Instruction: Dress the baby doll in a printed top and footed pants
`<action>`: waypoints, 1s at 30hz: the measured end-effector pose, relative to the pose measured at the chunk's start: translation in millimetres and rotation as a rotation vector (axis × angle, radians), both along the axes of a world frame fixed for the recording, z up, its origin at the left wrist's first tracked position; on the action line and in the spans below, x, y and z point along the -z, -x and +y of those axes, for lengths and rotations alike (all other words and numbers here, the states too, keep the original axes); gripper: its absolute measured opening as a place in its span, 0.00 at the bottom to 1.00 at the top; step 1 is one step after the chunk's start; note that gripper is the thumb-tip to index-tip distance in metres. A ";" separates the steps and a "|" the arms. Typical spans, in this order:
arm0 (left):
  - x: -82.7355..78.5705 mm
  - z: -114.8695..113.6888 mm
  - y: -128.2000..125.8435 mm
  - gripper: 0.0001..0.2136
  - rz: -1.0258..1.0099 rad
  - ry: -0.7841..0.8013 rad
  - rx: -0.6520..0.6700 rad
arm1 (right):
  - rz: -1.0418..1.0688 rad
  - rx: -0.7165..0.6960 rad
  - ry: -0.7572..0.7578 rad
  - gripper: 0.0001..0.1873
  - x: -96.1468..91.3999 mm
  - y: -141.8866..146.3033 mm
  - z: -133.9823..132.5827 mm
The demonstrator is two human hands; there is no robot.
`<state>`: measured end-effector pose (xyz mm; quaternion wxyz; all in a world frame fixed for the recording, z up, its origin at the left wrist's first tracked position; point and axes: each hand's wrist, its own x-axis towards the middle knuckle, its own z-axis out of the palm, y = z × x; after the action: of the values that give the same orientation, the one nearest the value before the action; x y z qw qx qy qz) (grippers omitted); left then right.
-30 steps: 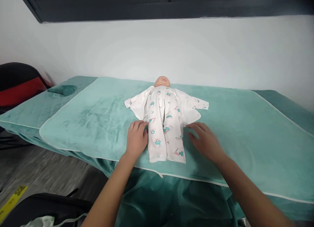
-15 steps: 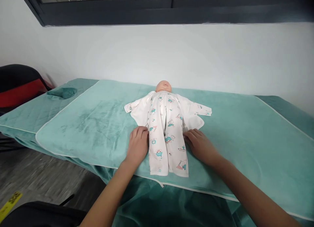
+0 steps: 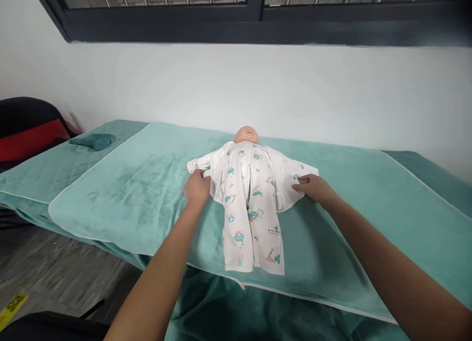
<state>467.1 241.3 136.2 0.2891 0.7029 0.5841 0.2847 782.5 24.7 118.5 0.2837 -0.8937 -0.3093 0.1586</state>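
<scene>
A baby doll, its head [image 3: 247,134] toward the wall, lies on its back on the bed. A white baby romper [image 3: 254,198] with teal and pink prints covers the doll's body, its sleeves spread sideways and its legs pointing at me. My left hand [image 3: 197,187] is closed at the romper's left side, just below the sleeve, with fabric at its fingertips. On the other side my right hand [image 3: 315,187] pinches the loose white cloth under the right sleeve between thumb and fingers. The doll's limbs are hidden by the cloth.
A teal plush cover [image 3: 121,193] with white piping lies over the bed, which has a face hole [image 3: 94,141] at the left. Behind it is a white wall [image 3: 236,90] under a dark window frame [image 3: 165,28]. A black-and-red chair [image 3: 33,134] stands at the left.
Both hands have moved from beside the romper's legs, up and outward to the white cloth below its sleeves. The right side panel is now pulled outward slightly.
</scene>
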 end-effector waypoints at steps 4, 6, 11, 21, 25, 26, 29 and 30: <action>-32.1 -12.8 -11.6 0.11 -0.242 -0.072 0.088 | 0.558 -0.286 -0.355 0.19 -53.2 23.4 21.0; -51.1 -27.7 -17.2 0.11 -0.425 -0.186 0.186 | 0.637 -0.377 -0.571 0.20 -78.2 47.8 30.1; -71.7 -70.5 -20.8 0.09 -0.319 -0.287 0.818 | 0.503 -0.651 -0.355 0.22 -100.8 101.6 38.2; -51.3 -42.6 -22.5 0.09 -0.389 -0.179 0.545 | 0.040 -0.242 -0.448 0.14 -82.7 78.7 85.1; -58.3 -8.0 -64.9 0.10 -0.350 -0.284 0.468 | -0.277 -0.213 -0.252 0.16 -88.4 75.2 139.9; -60.1 1.5 -77.7 0.10 -0.347 -0.298 0.434 | -0.298 -0.238 -0.188 0.16 -90.1 75.1 150.5; -60.8 27.4 -113.9 0.09 -0.303 -0.278 0.384 | -0.292 -0.281 -0.090 0.16 -88.3 73.6 168.7; -58.9 33.8 -123.3 0.09 -0.269 -0.246 0.391 | -0.279 -0.273 -0.088 0.16 -85.2 72.0 170.5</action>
<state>590.4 275.1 195.1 0.3262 0.7881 0.3543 0.3833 710.6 195.3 203.7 0.2527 -0.8434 -0.4707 0.0565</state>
